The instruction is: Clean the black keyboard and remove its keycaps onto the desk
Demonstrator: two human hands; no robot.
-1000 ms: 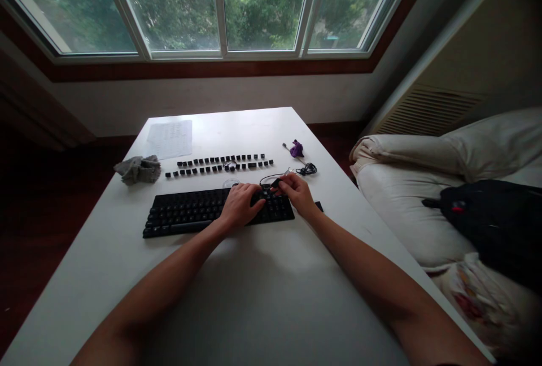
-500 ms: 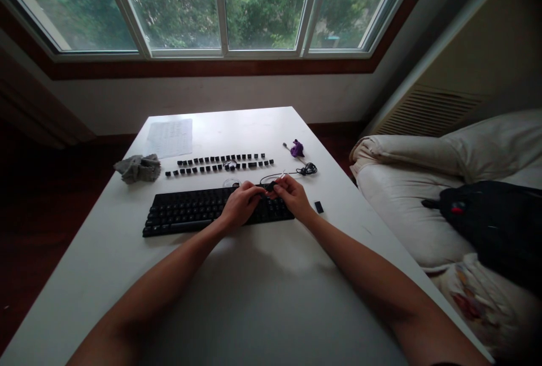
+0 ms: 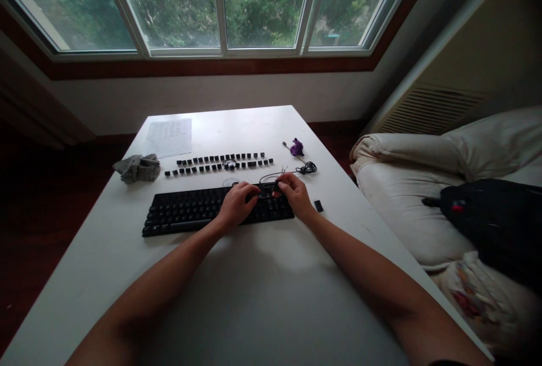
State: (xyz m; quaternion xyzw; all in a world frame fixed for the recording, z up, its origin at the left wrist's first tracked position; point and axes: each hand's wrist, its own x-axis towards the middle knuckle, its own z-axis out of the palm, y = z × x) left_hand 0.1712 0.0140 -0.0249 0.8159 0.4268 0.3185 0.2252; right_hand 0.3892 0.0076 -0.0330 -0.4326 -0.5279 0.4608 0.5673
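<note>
A black keyboard (image 3: 182,212) lies across the white table under both hands, with bare patches at its upper right. My right hand (image 3: 295,194) is above its right end, thumb and fingers pinched on a small black keycap (image 3: 276,186). Thin wire prongs (image 3: 283,170) stick up past those fingers, like the end of a wire keycap puller; its grip is hidden. My left hand (image 3: 237,203) rests over the keyboard's middle right, fingers curled and thumb apart, nothing visible between them. Two rows of loose keycaps (image 3: 207,168) stand behind the keyboard.
Right of the keyboard lies a larger black keycap (image 3: 318,206). Behind are a coiled cable (image 3: 306,168), a purple-headed brush-like item (image 3: 296,147) and a clear round dish (image 3: 231,182). A grey cloth (image 3: 138,169) and a printed sheet (image 3: 169,137) lie left. A sofa (image 3: 393,208) borders the right.
My hands have parted slightly. The small black keycap, earlier between the fingertips of both hands, is now in my right hand only, a little further right.
</note>
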